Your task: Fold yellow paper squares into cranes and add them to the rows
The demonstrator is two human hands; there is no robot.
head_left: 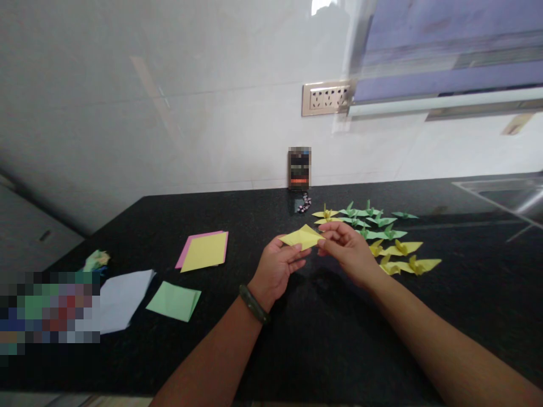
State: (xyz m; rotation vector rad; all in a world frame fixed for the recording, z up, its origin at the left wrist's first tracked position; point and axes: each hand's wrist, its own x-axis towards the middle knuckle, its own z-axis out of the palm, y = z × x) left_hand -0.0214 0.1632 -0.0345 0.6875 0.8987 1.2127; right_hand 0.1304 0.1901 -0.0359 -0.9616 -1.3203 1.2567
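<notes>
A folded yellow paper (302, 236) is held above the black counter between both hands. My left hand (278, 271) supports it from below, thumb on top and fingers curled under its left side. My right hand (350, 251) pinches its right edge with fingers closed. A dark bracelet (253, 304) sits on my left wrist. Just behind and right of my hands lie several finished paper cranes, green ones (373, 221) and yellow ones (403, 257).
A stack of yellow and pink sheets (204, 250) lies left of my hands. A green sheet (175, 301) and pale blue sheets (123, 299) lie nearer the left front. A small upright device (299, 168) stands at the wall. A sink (504, 195) is at far right.
</notes>
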